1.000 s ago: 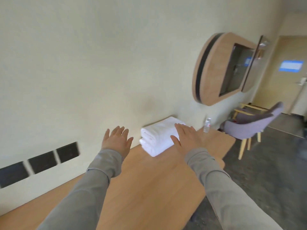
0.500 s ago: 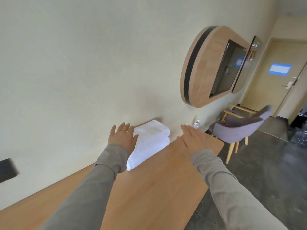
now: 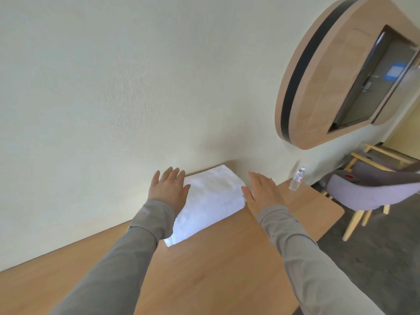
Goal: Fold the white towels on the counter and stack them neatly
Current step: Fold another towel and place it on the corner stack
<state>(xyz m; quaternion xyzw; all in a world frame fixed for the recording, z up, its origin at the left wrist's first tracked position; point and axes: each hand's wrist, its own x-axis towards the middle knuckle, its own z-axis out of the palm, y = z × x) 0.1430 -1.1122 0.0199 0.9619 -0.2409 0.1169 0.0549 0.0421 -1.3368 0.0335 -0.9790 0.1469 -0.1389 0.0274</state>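
Note:
A stack of folded white towels (image 3: pixel 209 201) lies on the wooden counter (image 3: pixel 204 269) against the cream wall. My left hand (image 3: pixel 169 186) is flat with straight fingers at the stack's left side, its palm covering the towels' left edge. My right hand (image 3: pixel 261 192) is flat too, fingers straight, along the stack's right side with its thumb next to the towel's right corner. Neither hand holds anything. Both sleeves are grey.
A small clear water bottle (image 3: pixel 297 179) stands on the counter near its far right end. A rounded wooden wall unit (image 3: pixel 322 87) hangs above. A purple chair (image 3: pixel 372 189) with light wooden legs stands on the dark floor past the counter's end.
My view has moved closer to the towels and tilted. My right hand has come off the towels' top to their right side, and my left hand has reached their left edge.

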